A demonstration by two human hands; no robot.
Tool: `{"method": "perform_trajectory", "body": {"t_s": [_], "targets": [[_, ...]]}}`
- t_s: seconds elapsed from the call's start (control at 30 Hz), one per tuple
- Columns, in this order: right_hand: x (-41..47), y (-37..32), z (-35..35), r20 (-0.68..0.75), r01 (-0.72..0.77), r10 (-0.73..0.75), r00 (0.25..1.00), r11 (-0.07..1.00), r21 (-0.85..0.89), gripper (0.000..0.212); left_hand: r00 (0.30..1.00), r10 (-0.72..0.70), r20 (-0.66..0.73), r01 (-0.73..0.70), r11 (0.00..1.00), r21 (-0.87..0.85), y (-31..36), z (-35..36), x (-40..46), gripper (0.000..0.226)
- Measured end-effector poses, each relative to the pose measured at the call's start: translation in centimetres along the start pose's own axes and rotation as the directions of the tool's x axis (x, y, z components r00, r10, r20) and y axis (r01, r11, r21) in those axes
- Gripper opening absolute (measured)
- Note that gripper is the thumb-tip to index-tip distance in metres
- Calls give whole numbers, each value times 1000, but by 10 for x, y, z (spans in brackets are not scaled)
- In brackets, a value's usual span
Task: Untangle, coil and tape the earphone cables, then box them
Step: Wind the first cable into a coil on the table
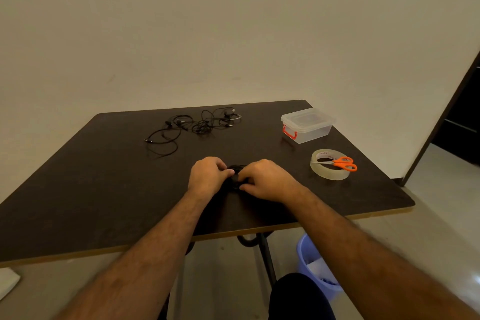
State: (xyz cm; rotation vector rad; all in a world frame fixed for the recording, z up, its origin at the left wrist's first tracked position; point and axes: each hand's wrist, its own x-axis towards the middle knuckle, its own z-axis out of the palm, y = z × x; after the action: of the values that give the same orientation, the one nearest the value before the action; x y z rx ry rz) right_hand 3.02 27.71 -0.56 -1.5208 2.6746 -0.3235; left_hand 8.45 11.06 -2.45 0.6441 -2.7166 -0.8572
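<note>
Head view: left hand (207, 175) and right hand (265, 180), fingers curled, both grip a coiled black earphone cable (235, 173) at mid-surface (104, 176). Tangled cables (193, 125) lie beyond; closed box (307, 125) far right.

A dark table (104, 176) stands by a plain wall (207, 21), a lilac bin (309, 254) beneath its right edge.
</note>
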Motion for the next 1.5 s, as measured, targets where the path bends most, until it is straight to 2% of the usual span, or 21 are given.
{"method": "perform_trajectory", "body": {"t_s": [0.13,0.27,0.4,0.53,0.83,0.97,1.1,1.23,1.37,1.5], "targets": [[-6,2,-1,-164,-93,112,980,989,118,19,1000,10,-16,-11,1000,-6,0,1,-2,27],[-4,12,8,-295,-242,329,897,924,295,14,1000,6,-26,-6,1000,-20,1,1,-4,28],[-1,21,12,-272,-353,517,812,805,477,14,997,14,-73,-15,1000,-18,2,1,-5,32],[-1,23,13,-241,-375,554,797,766,523,11,997,4,-78,-6,1000,-23,0,-1,-5,30],[-9,28,3,-283,-377,529,800,810,449,16,973,86,-214,-100,993,-55,15,-3,-10,23],[-24,42,-14,-318,-434,540,779,831,348,20,959,155,-236,-167,986,-29,28,0,-11,21],[-46,67,-39,-345,-539,580,738,814,216,21,962,119,-247,-135,990,-49,31,-1,-9,20],[-78,104,-60,-350,-664,651,673,741,101,18,960,97,-262,-119,990,-70,30,-3,-8,19],[-103,129,-68,-242,-700,678,694,714,-8,27,964,52,-263,-83,990,-110,31,-3,-10,19],[-110,136,-62,-200,-684,667,718,729,-22,27,963,-21,-269,-28,983,-180,27,-5,-13,19]]}}
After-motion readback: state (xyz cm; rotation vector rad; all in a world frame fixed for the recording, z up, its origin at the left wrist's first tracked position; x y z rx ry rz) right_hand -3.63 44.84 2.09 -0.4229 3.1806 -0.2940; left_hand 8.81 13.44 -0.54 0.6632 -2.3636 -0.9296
